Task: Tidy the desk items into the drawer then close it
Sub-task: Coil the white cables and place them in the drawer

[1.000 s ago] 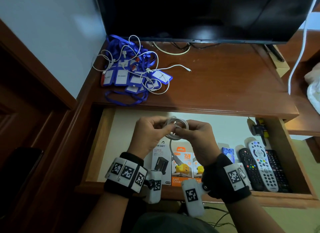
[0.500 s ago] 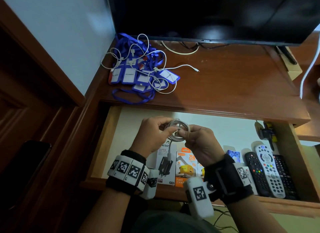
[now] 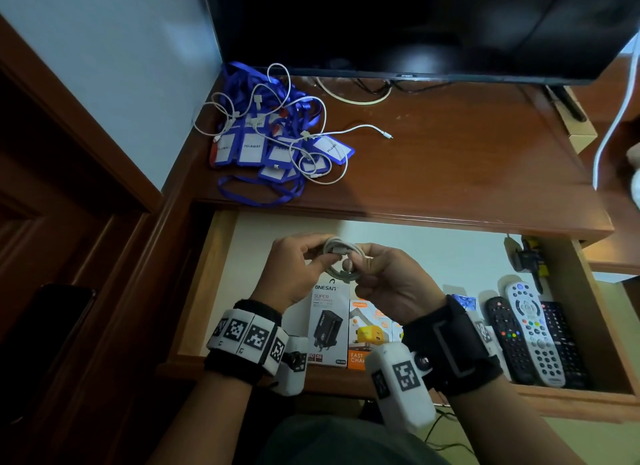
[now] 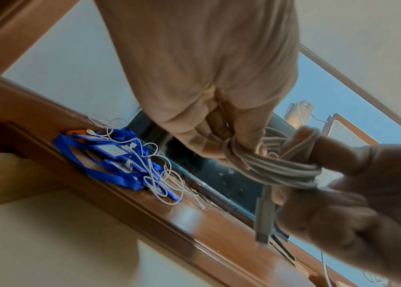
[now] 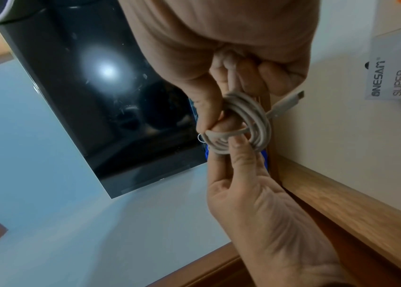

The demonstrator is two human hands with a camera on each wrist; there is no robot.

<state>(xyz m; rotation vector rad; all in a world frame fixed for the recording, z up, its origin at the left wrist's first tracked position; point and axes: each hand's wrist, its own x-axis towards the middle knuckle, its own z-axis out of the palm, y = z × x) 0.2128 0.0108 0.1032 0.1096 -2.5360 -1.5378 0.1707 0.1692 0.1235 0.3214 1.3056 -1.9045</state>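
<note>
A white cable (image 3: pixel 341 256) wound into a small coil is held above the open drawer (image 3: pixel 204 291). My left hand (image 3: pixel 313 253) pinches the coil's left side. My right hand (image 3: pixel 360 267) grips its right side, a finger through the loops. In the left wrist view the coiled cable (image 4: pixel 275 167) sits between my left hand (image 4: pixel 231 136) and right hand (image 4: pixel 341 174), its plug end hanging down. In the right wrist view the plug sticks out of the cable (image 5: pixel 250 124). A pile of blue lanyards with badges and loose white cables (image 3: pixel 277 142) lies on the desk's back left.
Inside the drawer lie charger boxes (image 3: pixel 329 322), several remotes (image 3: pixel 530 333) at the right and a black clip (image 3: pixel 526 256). A dark TV (image 3: pixel 415 24) stands at the desk's back. A small cardboard box (image 3: pixel 575 132) and a white cord (image 3: pixel 616 118) are at the right.
The cable's tail that hung down from the coil has been wound in; only the plug end is left sticking out. Both hands stay over the drawer.
</note>
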